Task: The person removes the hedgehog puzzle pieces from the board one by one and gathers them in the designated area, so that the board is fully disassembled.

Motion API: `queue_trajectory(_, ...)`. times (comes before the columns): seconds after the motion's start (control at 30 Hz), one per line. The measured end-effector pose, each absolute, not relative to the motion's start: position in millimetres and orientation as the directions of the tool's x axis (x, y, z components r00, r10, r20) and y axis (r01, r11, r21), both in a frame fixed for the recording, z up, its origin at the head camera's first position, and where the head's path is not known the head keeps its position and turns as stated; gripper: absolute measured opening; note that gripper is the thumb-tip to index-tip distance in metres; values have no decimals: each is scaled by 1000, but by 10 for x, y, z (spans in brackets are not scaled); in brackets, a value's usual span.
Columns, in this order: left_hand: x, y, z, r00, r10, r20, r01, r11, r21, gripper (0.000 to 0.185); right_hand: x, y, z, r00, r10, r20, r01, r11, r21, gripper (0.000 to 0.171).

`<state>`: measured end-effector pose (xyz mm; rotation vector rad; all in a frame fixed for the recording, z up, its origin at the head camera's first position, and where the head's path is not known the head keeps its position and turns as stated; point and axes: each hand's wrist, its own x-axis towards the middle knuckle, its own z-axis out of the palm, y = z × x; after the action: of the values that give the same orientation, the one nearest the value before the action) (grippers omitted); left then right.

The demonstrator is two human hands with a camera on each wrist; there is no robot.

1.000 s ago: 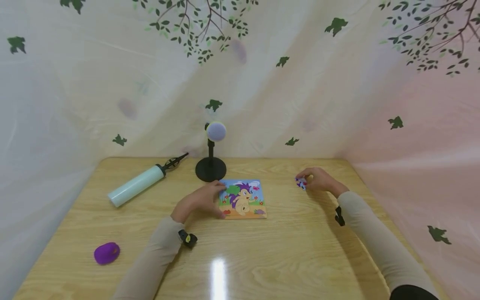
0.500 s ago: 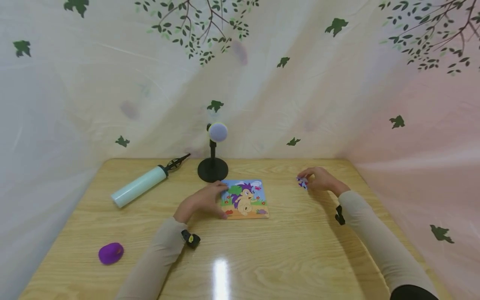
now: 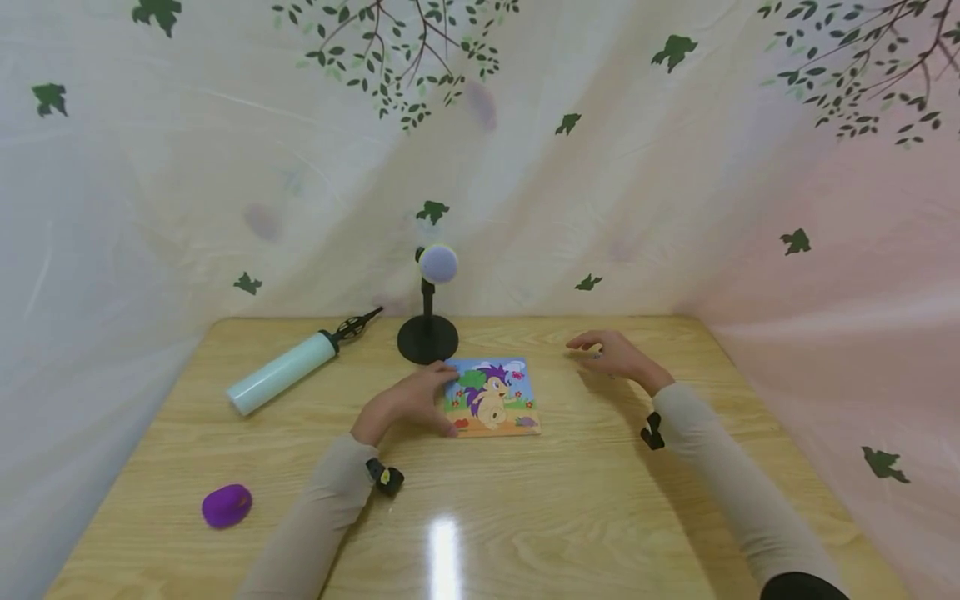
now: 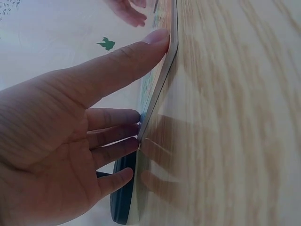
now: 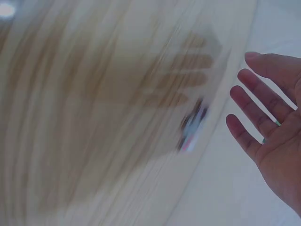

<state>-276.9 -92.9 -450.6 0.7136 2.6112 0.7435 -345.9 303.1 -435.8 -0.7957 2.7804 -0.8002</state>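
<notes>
The right hand [image 3: 617, 357] has let go of the puzzle piece [image 5: 192, 126] and moved toward the puzzle board [image 3: 491, 397] — fingers now straight, empty. The piece lies at about 9 o'clock from them. The left hand [image 3: 405, 402] presses straight fingers on the board's left edge.

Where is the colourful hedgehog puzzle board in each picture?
Head view: the square, colourful hedgehog puzzle board lies flat at the middle of the wooden table, with the left hand touching its left edge.
Left wrist view: only its thin edge shows, running up the middle, fingertips against it.
Right wrist view: not in it; the picture is blurred.
Shared landmark: the left hand on the board's edge.
</notes>
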Motion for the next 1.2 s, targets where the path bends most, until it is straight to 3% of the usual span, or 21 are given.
queue_trajectory(0.2, -2778, -916, -4506, -817, 552, -169, 383, 737, 557, 99, -3411, 2662, -4345, -809, -585, 60, -520, 665, -537, 34)
queue_trajectory(0.6, -2781, -923, -4539, -811, 565, -152, 395, 721, 569, 100, -3335, 2050, -4395, -759, -650, 37, -549, 608, -573, 35)
queue_trajectory(0.9, -2773, -930, -4528, -805, 572, -155, 405, 723, 560, 101, -3314, 1787, -4470, -743, -669, -36, -514, 603, -611, 45)
queue_trajectory(1.2, -2784, -932, -4536, -804, 578, -139, 413, 711, 569, 100, -3338, 1691, -4427, -743, -665, -67, -523, 641, -562, 46)
